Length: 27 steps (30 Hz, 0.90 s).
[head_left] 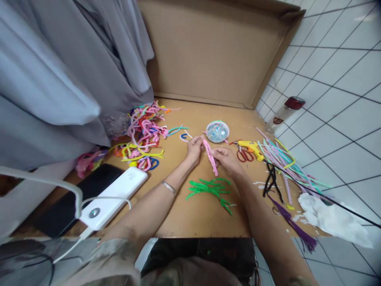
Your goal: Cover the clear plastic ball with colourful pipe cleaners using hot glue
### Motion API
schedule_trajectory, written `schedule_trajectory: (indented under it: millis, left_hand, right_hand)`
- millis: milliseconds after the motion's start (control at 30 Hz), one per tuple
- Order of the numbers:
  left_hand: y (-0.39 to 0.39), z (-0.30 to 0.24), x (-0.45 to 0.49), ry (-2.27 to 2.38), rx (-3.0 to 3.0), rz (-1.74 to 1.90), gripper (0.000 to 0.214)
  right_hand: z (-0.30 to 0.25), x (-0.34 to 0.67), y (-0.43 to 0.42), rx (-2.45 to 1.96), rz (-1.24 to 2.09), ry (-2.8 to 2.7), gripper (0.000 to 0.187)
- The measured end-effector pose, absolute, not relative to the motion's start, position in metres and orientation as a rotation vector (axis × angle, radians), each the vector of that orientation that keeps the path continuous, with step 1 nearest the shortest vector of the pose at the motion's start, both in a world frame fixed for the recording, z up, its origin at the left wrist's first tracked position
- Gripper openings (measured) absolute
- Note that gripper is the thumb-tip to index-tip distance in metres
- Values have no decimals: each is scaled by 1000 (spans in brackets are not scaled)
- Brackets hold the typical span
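Both my hands meet over the middle of a brown cardboard work surface [190, 214]. My left hand [195, 149] pinches the upper end of a pink pipe cleaner [211, 157]. My right hand [226, 159] grips the same pink pipe cleaner lower down, its free end pointing toward me. Just beyond the hands lies a clear round ball [217, 131] filled with coloured bits. A bundle of green pipe cleaners [210, 190] lies on the surface between my forearms.
A tangle of mixed pipe cleaners [143, 135] lies at left beside grey cloth [59, 79]. A white power bank [114, 196] and black phone [74, 198] sit near left. Yellow glue gun [250, 147], red scissors [243, 155], straight pipe cleaners [285, 167], purple tassel [293, 224] and white tissue [330, 218] lie right.
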<state>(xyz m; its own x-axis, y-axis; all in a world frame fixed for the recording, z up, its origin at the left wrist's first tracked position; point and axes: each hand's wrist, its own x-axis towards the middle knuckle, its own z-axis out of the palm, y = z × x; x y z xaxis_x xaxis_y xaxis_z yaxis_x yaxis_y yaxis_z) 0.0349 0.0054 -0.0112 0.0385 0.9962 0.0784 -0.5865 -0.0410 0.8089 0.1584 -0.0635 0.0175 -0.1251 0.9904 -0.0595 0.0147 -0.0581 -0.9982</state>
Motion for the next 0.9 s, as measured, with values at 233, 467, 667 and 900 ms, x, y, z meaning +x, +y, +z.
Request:
schedule_trajectory:
  millis: [233, 467, 667, 900]
  left_hand:
    - [1, -10, 41, 717, 705, 1427, 38]
    - [-3, -8, 48, 812, 638, 1448, 36]
    - [-5, -9, 49, 781, 661, 1462, 31]
    - [-9, -5, 48, 785, 775, 1480, 30]
  right_hand:
    - [12, 158, -62, -1250, 1280, -1267, 38]
    - [9, 151, -64, -1260, 1335, -1260, 37]
    - [2, 141, -64, -1143, 1498, -1175, 34]
    - [7, 133, -69, -1192, 1574, -999, 21]
